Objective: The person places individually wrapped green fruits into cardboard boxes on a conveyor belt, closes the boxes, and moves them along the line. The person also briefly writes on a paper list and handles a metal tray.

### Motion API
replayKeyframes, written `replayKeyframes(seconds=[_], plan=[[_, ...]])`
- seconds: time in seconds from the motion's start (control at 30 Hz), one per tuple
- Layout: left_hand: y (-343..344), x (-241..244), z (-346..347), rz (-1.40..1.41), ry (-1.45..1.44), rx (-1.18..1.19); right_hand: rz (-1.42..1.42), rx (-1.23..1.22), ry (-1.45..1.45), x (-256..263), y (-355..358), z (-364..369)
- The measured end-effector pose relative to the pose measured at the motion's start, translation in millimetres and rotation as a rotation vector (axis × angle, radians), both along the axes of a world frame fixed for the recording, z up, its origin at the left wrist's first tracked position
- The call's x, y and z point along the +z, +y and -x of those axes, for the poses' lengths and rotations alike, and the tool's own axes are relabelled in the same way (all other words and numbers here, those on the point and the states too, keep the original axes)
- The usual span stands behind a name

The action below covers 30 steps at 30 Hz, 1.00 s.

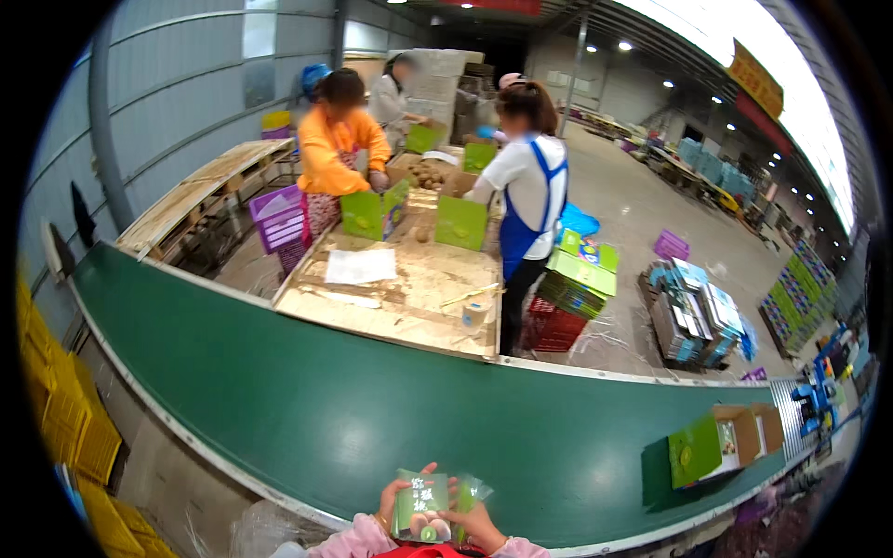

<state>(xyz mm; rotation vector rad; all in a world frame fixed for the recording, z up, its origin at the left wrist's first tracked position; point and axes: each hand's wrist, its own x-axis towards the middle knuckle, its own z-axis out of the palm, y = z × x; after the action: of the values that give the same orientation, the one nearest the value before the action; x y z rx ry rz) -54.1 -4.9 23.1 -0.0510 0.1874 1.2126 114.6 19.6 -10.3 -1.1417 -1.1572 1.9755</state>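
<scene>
Close in front of me, at the near edge of the green conveyor belt (335,397), both my hands are raised together. My left hand (388,503) grips a stack of green printed cards (421,508) with pictures of fruit and some writing. The fingers of my right hand (481,524) touch the stack's right side, and a small green packet in clear plastic (469,494) is held against that hand. An upright green cardboard box (698,450), with its flaps up, sits on the belt at the right.
Across the belt, workers stand at a wooden table (418,293) with green boxes (462,222) and round brown fruit (425,176). Yellow crates (77,418) are stacked at the left. Metal rollers (792,411) adjoin the belt's right end. Flattened boxes (579,272) lie on a red crate (556,326).
</scene>
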Motion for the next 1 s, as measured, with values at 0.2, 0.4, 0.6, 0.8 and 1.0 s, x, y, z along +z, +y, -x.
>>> replayKeyframes(seconds=[0.2,0.4,0.6,0.8,1.0], plan=[[9,-7,-10,-0.026,0.177,-0.031,0.03,-0.046,0.043,2,-3,-8],[33,7,-38,0.097,0.053,-0.045,-0.266,-0.132,-0.349,-48,0,-15],[58,26,-75,0.104,0.177,-0.255,-0.319,-0.465,-0.014,-51,-30,-22],[64,31,-105,0.087,0.235,-0.464,-0.325,-0.706,-0.184,-76,-45,-39],[60,29,-126,0.085,0.26,-0.593,-0.272,-0.921,-0.054,-72,-79,-74]])
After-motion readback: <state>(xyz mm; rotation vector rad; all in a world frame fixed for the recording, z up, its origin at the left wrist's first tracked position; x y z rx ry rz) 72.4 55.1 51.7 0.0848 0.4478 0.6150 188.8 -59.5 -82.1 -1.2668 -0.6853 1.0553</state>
